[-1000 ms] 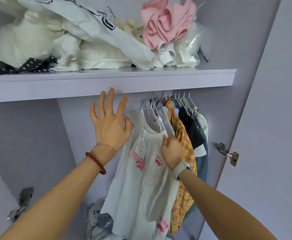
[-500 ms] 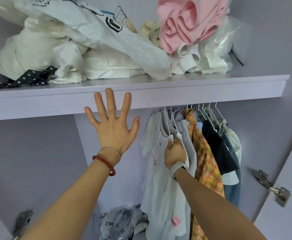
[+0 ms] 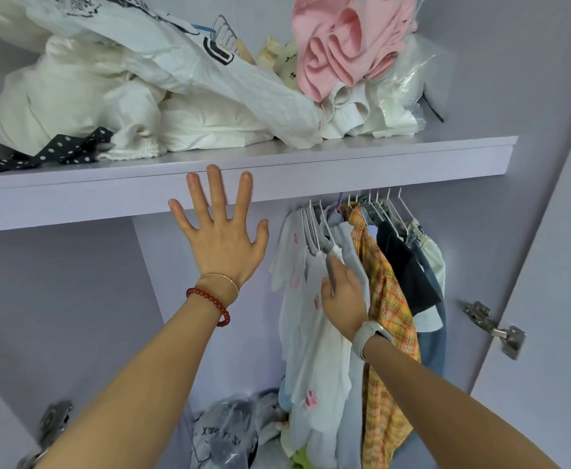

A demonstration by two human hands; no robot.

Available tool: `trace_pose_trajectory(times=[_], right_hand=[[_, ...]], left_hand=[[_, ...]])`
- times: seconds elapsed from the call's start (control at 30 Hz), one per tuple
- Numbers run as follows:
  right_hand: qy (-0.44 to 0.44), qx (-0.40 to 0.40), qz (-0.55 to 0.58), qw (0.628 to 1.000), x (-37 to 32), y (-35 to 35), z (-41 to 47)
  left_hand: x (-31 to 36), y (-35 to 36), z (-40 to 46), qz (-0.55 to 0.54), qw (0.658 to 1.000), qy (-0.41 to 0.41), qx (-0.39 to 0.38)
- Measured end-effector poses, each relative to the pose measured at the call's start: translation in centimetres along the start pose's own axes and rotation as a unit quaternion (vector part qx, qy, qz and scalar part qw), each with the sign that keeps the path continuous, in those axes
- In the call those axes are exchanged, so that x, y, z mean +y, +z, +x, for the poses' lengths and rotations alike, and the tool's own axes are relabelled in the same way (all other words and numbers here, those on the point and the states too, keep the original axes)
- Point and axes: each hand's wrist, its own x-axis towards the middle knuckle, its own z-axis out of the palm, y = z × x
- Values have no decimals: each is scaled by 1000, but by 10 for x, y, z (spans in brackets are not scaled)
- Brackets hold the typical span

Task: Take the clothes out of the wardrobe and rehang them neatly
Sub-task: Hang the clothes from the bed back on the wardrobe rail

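Several garments hang on white wire hangers at the right of the wardrobe's rail: a white paw-print shirt, a pale grey top, an orange plaid shirt, a black top and denim. My right hand reaches in between the white shirt and the grey top, thumb and fingers closed round a grey hanger arm; its fingertips are hidden in the cloth. My left hand is spread flat, fingertips touching the front edge of the shelf.
The shelf carries piled white clothes, a pink garment, plastic bags and a polka-dot strap. Bagged items lie on the wardrobe floor. The open door stands at right with a metal hinge.
My right hand rose from the white shirt's chest to the hanger's shoulder among the clothes. My left hand moved up until its fingertips met the shelf edge. The view moved closer.
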Motion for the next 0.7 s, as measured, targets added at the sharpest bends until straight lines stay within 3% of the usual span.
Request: trace_pose_trajectory(times=[0.2, 0.33, 0.53, 0.7], right_hand=[[-21, 61, -133, 989, 7, -49, -59], [32, 82, -179, 980, 40, -77, -139], [220, 72, -243, 942, 107, -117, -288], [393, 63, -278, 874, 145, -156, -429]], left_hand=[[13, -21, -48, -95, 994, -4, -62], [51, -24, -154, -173, 967, 16, -189], [143, -48, -293, -241, 855, 124, -442], [236, -86, -366, -276, 753, 298, -518]])
